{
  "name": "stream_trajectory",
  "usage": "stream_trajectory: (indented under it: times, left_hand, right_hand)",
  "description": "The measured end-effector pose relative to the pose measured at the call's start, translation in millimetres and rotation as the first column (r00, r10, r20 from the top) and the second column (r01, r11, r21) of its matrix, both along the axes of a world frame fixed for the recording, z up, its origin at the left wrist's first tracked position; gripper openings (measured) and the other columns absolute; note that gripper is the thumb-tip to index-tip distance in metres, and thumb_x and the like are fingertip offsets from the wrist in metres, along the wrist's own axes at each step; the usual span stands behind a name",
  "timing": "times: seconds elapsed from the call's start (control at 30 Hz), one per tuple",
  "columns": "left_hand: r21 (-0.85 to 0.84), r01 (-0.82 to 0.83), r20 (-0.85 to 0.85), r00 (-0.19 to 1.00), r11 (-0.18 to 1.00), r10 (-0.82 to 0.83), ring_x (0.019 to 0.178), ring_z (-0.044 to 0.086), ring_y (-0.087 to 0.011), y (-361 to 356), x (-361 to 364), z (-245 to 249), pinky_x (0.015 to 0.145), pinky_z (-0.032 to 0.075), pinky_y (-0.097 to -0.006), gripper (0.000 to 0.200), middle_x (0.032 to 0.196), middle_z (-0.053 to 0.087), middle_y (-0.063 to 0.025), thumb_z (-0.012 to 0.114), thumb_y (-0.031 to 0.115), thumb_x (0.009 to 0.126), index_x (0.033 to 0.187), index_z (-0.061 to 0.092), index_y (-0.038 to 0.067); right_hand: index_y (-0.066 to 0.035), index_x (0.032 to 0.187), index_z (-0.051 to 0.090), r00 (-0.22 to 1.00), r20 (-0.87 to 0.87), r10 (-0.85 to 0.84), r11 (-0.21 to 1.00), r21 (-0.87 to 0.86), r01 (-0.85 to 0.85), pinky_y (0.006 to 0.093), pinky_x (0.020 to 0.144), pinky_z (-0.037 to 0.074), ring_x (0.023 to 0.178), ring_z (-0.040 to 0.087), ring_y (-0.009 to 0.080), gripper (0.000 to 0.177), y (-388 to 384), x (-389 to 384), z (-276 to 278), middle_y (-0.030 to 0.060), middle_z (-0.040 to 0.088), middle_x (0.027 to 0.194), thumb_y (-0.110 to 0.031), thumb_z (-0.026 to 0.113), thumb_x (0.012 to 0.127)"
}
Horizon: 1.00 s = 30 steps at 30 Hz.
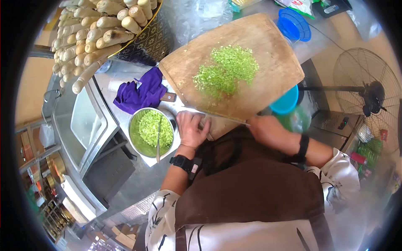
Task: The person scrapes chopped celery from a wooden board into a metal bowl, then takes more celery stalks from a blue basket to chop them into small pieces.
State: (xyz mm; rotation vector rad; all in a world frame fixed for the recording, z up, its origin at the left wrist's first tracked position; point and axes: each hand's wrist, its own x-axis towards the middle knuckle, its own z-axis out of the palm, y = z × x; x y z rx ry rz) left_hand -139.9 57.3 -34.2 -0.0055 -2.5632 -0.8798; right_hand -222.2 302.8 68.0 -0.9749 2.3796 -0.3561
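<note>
Chopped green vegetable (228, 69) lies spread in a loose pile on a wooden cutting board (268, 46). Along the board's near edge runs a thin blade (222, 115), with its handle end at my right hand (266, 130), which is closed around it. My left hand (192, 129) rests at the near left corner of the board, fingers apart, beside a metal pot (132, 129). Inside the pot is more chopped green vegetable (153, 127), with a spoon (158, 144) standing in it. I cannot see anything held in my left hand.
A purple cloth (140, 92) lies behind the pot, near a brown wooden handle (168, 97). A patterned container (146, 42) of wooden rods stands at back left. The sink (86, 121) is left; blue baskets (293, 25), a blue bowl (285, 101) and a fan (370, 94) are right.
</note>
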Motion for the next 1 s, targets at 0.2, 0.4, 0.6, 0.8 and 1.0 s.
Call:
stream_trajectory:
  times: [0.2,0.4,0.6,0.8,1.0]
  left_hand:
    - [0.025,0.043,0.026,0.999,0.999,-0.043,0.083,0.05,-0.03,-4.2,5.8,-1.9,0.08,0.038,-0.0415,0.019,0.08,0.051,-0.0072,0.078,0.015,0.069,0.079,0.063,0.011]
    - [0.016,0.042,-0.012,0.999,0.999,-0.042,0.077,0.051,-0.0273,-3.9,5.4,-6.1,0.078,0.038,-0.0408,0.015,0.076,0.051,-0.0047,0.077,0.011,0.071,0.076,0.063,0.012]
    - [0.012,0.024,-0.012,1.0,1.0,-0.024,0.083,0.055,-0.0272,-2.4,-2.8,-6.4,0.082,0.039,-0.041,0.014,0.082,0.057,-0.0052,0.075,0.01,0.073,0.076,0.062,0.011]
    - [0.018,0.002,-0.02,1.0,1.0,-0.002,0.083,0.056,-0.0277,-0.2,-10.4,-5.8,0.082,0.039,-0.041,0.013,0.082,0.057,-0.0059,0.075,0.01,0.073,0.075,0.062,0.011]
    - [-0.017,-0.046,-0.006,0.999,0.999,0.046,0.082,0.057,-0.0274,1.7,-18.9,-5.9,0.081,0.04,-0.0408,0.013,0.08,0.058,-0.006,0.076,0.011,0.073,0.073,0.063,0.011]
  right_hand:
    - [-0.001,0.087,0.06,0.999,0.032,-0.013,1.0,0.024,0.013,0.0507,0.062,0.049,0.069,0.064,0.0395,0.019,-2.1,1.8,7.0,0.0192,0.065,0.075,-0.019,0.055,0.093]
    - [-0.001,0.087,0.06,0.999,0.036,-0.022,1.0,0.015,0.022,0.051,0.063,0.05,0.071,0.065,0.0394,0.018,-1.7,0.9,7.7,0.0195,0.065,0.076,-0.017,0.053,0.092]
    - [0.0,0.088,0.06,1.0,-0.011,-0.029,0.995,0.095,0.03,0.0506,0.066,0.052,0.074,0.066,0.0396,0.017,-5.7,-10.8,10.2,0.0202,0.066,0.078,-0.015,0.052,0.091]
    - [0.0,0.088,0.06,0.998,-0.029,-0.059,0.998,0.029,0.06,0.0505,0.066,0.051,0.074,0.065,0.0407,0.017,-3.4,-8.9,5.9,0.0211,0.066,0.078,-0.015,0.052,0.09]
    - [0.0,0.086,0.06,0.996,-0.049,-0.072,0.997,-0.011,0.072,0.0507,0.066,0.05,0.073,0.064,0.0411,0.018,-1.8,-10.9,5.1,0.0214,0.065,0.077,-0.015,0.053,0.091]
